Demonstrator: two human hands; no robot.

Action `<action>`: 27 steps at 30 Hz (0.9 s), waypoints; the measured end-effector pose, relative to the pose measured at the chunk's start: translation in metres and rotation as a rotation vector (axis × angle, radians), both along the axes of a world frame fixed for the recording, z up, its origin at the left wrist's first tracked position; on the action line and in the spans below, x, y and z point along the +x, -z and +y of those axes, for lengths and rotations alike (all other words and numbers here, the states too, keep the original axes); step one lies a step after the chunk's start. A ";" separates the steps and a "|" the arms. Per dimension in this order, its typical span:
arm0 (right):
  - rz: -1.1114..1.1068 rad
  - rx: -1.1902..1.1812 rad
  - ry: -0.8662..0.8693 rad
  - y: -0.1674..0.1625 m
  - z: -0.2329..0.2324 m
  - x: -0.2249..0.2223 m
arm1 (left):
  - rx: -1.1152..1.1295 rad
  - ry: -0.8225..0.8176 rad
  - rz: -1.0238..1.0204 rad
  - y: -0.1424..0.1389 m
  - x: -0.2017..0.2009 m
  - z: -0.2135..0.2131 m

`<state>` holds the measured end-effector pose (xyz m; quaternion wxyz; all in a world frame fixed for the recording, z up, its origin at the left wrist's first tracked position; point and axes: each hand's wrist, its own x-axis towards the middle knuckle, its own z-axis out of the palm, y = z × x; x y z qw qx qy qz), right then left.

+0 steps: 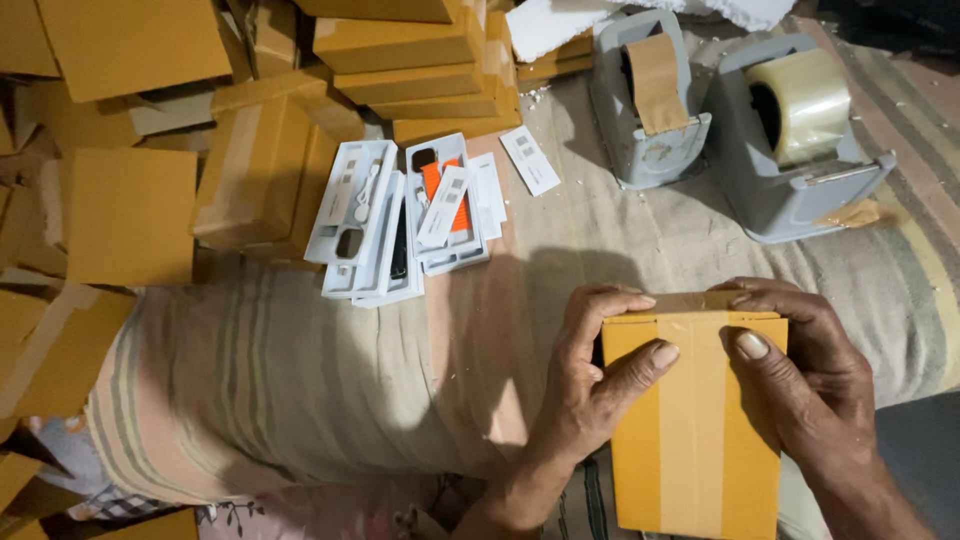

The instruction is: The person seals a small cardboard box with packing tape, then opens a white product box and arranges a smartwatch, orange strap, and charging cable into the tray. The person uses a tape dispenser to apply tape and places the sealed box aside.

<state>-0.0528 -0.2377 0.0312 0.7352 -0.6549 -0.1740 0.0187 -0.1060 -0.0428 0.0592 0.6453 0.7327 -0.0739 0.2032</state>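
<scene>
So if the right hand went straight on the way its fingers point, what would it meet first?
The right hand points up and left along the brown box, so it would probably first meet the left hand fingers at the box's top edge; depth is unclear.

A flat yellow-brown cardboard box [695, 430], brown-taped lengthwise down its middle, lies closed.

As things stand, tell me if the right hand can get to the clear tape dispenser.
Probably yes. The right hand is busy pressing the taped cardboard box, but the clear tape dispenser stands just beyond it on the striped cloth, nothing between.
</scene>
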 end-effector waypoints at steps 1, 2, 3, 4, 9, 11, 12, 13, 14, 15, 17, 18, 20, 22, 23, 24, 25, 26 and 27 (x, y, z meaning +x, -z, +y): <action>0.015 -0.011 0.007 0.002 -0.001 -0.001 | 0.023 -0.013 -0.017 0.002 -0.001 0.000; 0.021 0.008 -0.001 0.004 -0.001 -0.002 | 0.029 -0.014 -0.019 0.003 -0.002 -0.001; 0.027 0.027 -0.009 0.006 -0.002 -0.004 | 0.035 -0.016 -0.020 0.005 -0.003 -0.001; 0.033 0.047 -0.020 0.009 -0.002 -0.005 | 0.041 -0.020 -0.022 0.006 -0.004 -0.001; 0.078 0.087 -0.038 0.018 0.001 0.002 | -0.009 0.005 0.112 0.009 0.000 -0.002; 0.121 0.081 -0.050 0.019 0.001 0.002 | -0.016 0.018 0.134 0.011 0.001 -0.002; 0.156 0.100 -0.069 0.020 0.003 0.002 | 0.002 0.020 0.113 0.012 0.001 -0.002; 0.192 0.120 -0.088 0.020 0.004 0.001 | 0.021 0.024 0.095 0.013 0.002 -0.001; 0.187 0.074 -0.065 0.021 0.004 -0.001 | 0.025 0.016 0.086 0.015 0.002 -0.001; 0.182 0.026 -0.045 0.021 0.006 -0.002 | 0.028 0.007 0.077 0.016 0.002 -0.001; 0.168 -0.025 -0.038 0.021 0.009 -0.004 | -0.013 -0.003 0.113 0.019 0.003 -0.001; 0.167 -0.032 -0.047 0.021 0.011 -0.004 | -0.060 0.000 0.167 0.020 0.003 -0.001; 0.164 -0.086 -0.038 0.018 0.012 -0.006 | -0.208 0.031 0.267 0.021 0.003 -0.002; 0.151 -0.174 -0.007 0.013 0.013 -0.005 | -0.403 0.081 0.353 0.019 0.001 -0.001; 0.172 -0.127 -0.011 0.010 0.012 -0.004 | -0.396 0.099 0.320 0.016 0.001 0.000; 0.193 -0.080 -0.017 0.006 0.010 -0.003 | -0.389 0.115 0.287 0.013 0.000 0.001; 0.212 -0.031 -0.023 0.002 0.009 -0.001 | -0.381 0.131 0.253 0.010 -0.002 0.002; 0.186 -0.037 -0.016 -0.003 0.008 0.000 | -0.405 0.193 0.298 0.005 -0.005 0.004; 0.156 -0.043 -0.008 -0.009 0.004 0.001 | -0.426 0.258 0.340 0.000 -0.009 0.006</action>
